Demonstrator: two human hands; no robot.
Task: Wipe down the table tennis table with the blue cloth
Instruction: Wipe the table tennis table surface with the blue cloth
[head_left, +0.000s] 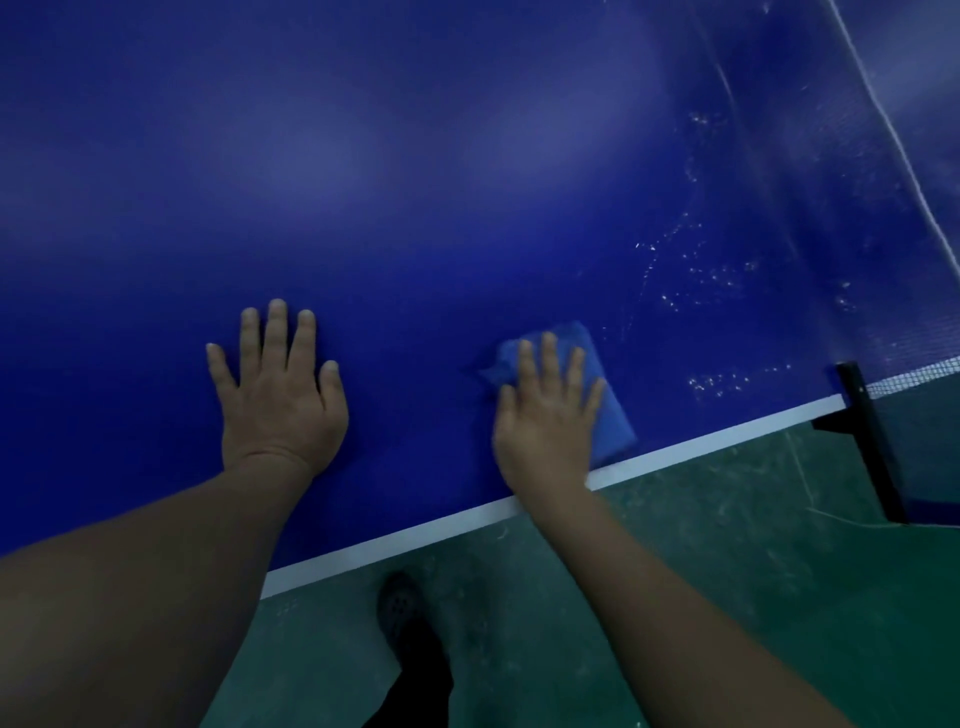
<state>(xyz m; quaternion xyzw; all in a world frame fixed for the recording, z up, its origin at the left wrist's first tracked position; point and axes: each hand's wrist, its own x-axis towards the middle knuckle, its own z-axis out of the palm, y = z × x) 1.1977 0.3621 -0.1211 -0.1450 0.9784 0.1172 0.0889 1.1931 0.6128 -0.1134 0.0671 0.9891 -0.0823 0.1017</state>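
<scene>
Green floor (675, 561) and a dark shoe (402, 610) lie nearest, below the white edge line (415, 532) of the table tennis table (467, 182). Just past that line the right hand (545, 415) presses flat, fingers straight and spread, on the folded blue cloth (610, 415), while the left hand (280, 389) rests palm-down on the bare blue surface, fingers straight. Farther right, pale specks (717, 275) dot the tabletop near the black net post (867, 441) and net (914, 374).

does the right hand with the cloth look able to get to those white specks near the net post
Probably yes. The right hand presses the blue cloth flat beside the white specks, with only bare table between; the net post stands beyond them.
</scene>
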